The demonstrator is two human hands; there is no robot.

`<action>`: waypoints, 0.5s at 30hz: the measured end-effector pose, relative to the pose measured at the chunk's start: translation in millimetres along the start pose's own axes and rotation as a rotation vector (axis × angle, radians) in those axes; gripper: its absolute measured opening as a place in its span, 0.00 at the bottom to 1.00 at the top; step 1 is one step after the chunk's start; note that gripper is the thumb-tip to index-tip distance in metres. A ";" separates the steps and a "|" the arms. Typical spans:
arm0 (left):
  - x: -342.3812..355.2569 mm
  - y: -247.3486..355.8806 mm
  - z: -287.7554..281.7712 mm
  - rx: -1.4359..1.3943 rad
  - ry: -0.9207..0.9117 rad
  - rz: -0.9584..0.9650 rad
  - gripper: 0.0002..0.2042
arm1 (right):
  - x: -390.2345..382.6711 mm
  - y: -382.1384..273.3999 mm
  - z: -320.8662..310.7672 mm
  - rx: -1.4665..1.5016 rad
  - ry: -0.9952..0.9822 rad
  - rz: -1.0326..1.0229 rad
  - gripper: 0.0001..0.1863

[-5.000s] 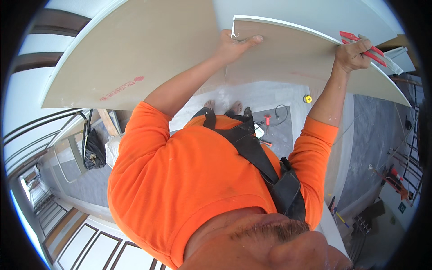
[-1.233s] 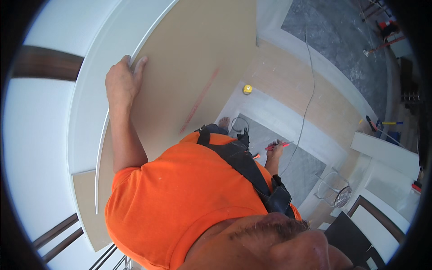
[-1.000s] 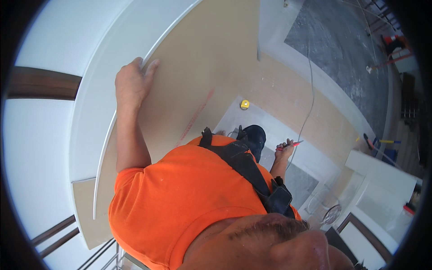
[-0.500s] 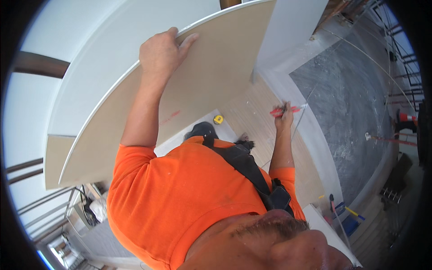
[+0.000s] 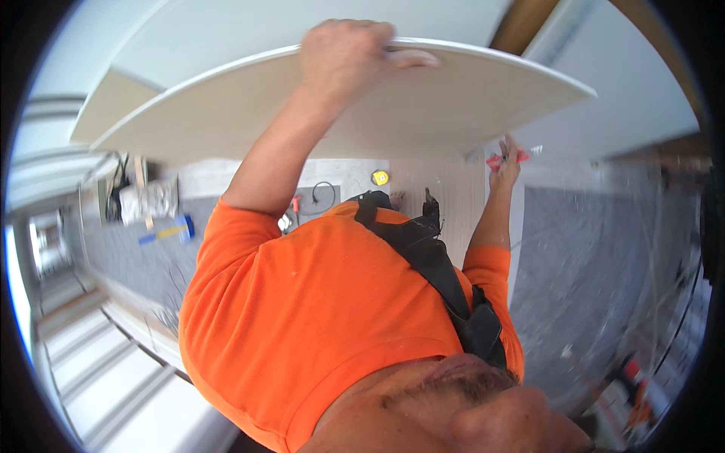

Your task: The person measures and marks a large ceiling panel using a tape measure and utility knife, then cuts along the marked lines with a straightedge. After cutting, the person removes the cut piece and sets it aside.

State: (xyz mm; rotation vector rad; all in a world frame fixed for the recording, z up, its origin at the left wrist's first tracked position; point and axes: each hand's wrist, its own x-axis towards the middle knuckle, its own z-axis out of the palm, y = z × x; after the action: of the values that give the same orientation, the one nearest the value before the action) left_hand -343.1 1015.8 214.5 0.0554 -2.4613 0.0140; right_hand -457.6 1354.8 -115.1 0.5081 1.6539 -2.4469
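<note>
Since half a second ago the big board has swung flatter across the top of view, and the left hand has slid with it toward upper centre; right hand also up higher at the board's right part.

Left hand (image 5: 343,53) – grip clenched over the far edge of the plasterboard sheet (image 5: 423,113), fingers (image 5: 411,59) curled over the edge, arm stretched up from the orange sleeve. Sheet is pale beige, wide, bowed by the lens, spanning from far left to a corner at upper right, held overhead above the floor. A second pale panel (image 5: 113,102) shows behind its left end.

Right hand (image 5: 504,167) is raised just under the sheet's right underside, grip closed on a red utility knife (image 5: 507,158) – whether the hand touches the board, cannot tell.

Person wears an orange shirt (image 5: 317,302) with a black strap (image 5: 430,257) across the chest.

Down on the floor: yellow tape measure (image 5: 380,178) near the middle, black cable loop (image 5: 323,192) just left of it, small red tool (image 5: 295,204) beside the cable, blue-and-yellow tool (image 5: 170,230) well off to the left on grey flooring (image 5: 589,264).
</note>
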 end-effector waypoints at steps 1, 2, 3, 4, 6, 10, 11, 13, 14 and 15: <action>-1.1 -1.8 6.0 0.002 0.029 -0.010 0.34 | 8.4 -1.7 8.1 0.001 -0.056 0.000 0.25; -0.1 -2.1 10.5 0.000 0.059 -0.008 0.35 | 21.8 2.9 1.4 -0.066 -0.022 0.036 0.24; 0.7 -2.5 15.3 -0.003 0.121 0.022 0.35 | 33.5 12.9 -7.8 -0.130 0.015 0.070 0.22; -0.9 -4.7 19.9 0.007 0.177 0.055 0.35 | 36.3 18.8 -7.1 -0.198 -0.004 0.041 0.18; 1.9 -6.5 12.0 0.052 0.153 0.083 0.35 | 50.3 29.2 -9.9 -0.263 -0.047 0.007 0.15; -6.2 -0.9 4.5 0.103 0.132 0.098 0.36 | 42.0 34.0 8.2 -0.217 -0.080 -0.097 0.18; -2.8 -0.2 3.0 0.092 0.202 0.125 0.37 | 44.1 21.4 11.8 -0.279 -0.087 -0.167 0.18; 14.7 -3.6 -21.0 0.095 0.152 0.017 0.36 | 46.3 -12.1 16.0 -0.403 -0.077 -0.306 0.20; 24.9 -4.3 -41.5 0.095 0.109 -0.051 0.36 | 41.4 -45.4 32.8 -0.412 -0.089 -0.300 0.20; 38.5 -4.6 -66.3 0.147 0.215 -0.019 0.34 | 33.5 -82.0 42.9 -0.448 -0.124 -0.279 0.21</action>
State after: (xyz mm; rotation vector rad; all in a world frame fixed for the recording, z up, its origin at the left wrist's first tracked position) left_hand -331.1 1011.5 290.3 0.1340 -2.2415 0.1832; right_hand -522.1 1349.1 -41.0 0.0660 2.2509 -2.1075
